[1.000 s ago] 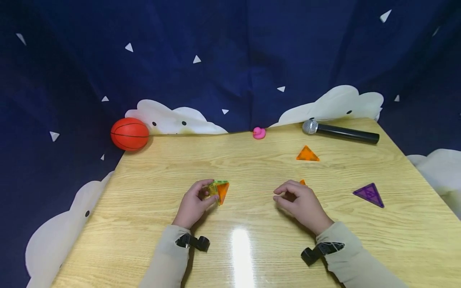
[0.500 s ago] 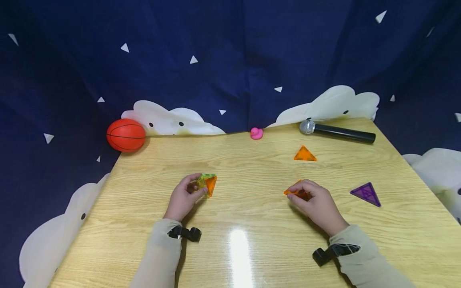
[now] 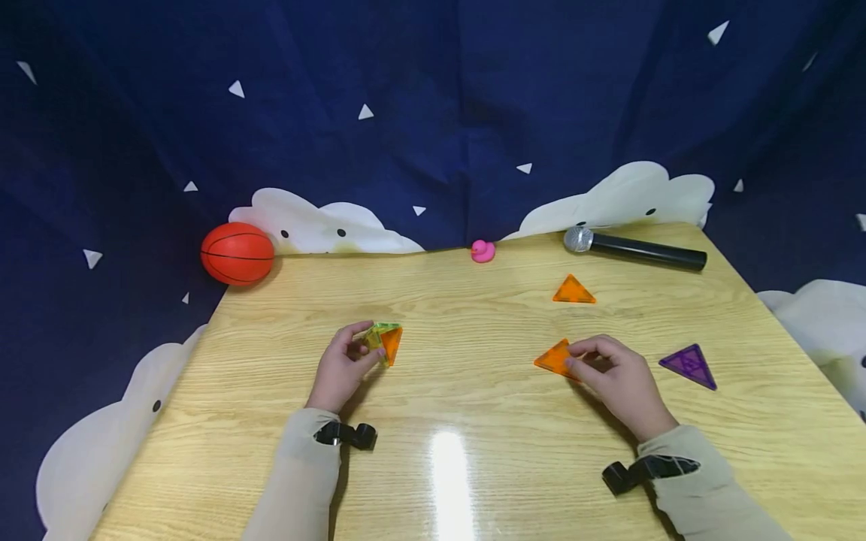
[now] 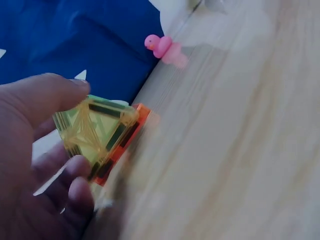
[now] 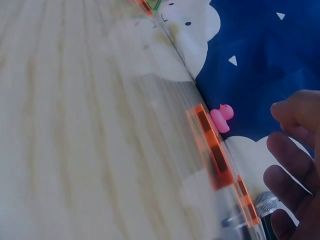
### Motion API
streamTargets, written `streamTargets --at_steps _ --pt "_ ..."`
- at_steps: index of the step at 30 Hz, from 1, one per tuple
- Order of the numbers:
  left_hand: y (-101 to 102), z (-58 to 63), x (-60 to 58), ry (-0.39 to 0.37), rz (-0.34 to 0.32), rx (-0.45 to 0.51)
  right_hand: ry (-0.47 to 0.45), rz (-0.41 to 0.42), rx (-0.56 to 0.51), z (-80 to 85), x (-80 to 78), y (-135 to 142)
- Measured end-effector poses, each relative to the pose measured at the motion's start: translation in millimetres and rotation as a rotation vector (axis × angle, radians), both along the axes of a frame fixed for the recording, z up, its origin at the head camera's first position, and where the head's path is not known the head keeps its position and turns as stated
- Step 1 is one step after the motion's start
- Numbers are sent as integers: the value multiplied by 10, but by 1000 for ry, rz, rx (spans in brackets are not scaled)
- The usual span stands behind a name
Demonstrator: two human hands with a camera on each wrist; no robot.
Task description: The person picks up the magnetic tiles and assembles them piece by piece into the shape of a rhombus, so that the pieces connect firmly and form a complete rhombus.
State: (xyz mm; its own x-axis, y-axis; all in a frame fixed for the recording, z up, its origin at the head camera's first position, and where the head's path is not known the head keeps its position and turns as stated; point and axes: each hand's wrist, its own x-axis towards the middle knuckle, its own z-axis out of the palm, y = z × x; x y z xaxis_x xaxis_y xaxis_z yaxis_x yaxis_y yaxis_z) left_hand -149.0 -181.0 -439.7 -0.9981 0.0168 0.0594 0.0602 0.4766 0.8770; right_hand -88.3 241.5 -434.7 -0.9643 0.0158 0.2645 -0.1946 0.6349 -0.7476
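Note:
My left hand [image 3: 341, 367] pinches a small cluster of translucent magnetic tiles between thumb and fingers. It has a yellow tile [image 4: 95, 127], a green tile [image 3: 388, 327] along the top and an orange tile [image 3: 391, 346] on the right side. My right hand [image 3: 622, 379] hovers with loosely bent fingers at the right end of an orange triangular tile [image 3: 553, 358] lying flat on the table. In the right wrist view its fingers [image 5: 292, 155] stand apart from that flat tile [image 5: 215, 147]. The head view shows the fingertips overlapping its right corner.
Another orange triangular tile [image 3: 573, 291] lies farther back, and a purple triangular tile [image 3: 690, 366] to the right. Along the back edge are a red toy basketball [image 3: 237, 254], a pink rubber duck [image 3: 482, 251] and a black microphone [image 3: 643, 250]. The wooden table [image 3: 460, 300] meets a blue curtain [image 3: 406, 98].
My right hand has moved right across the flat orange tile, uncovering most of it. The left hand has shifted a little left and back, with the tile cluster in its grip.

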Motion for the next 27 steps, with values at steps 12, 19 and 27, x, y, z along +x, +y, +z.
streamTargets --at_steps 12,19,27 --pt "377 91 78 502 27 65 43 -72 5 17 -29 162" --pt "588 78 102 543 -10 116 49 -114 19 43 -35 258" --pt "814 8 119 443 -69 119 21 -155 34 48 -34 396"
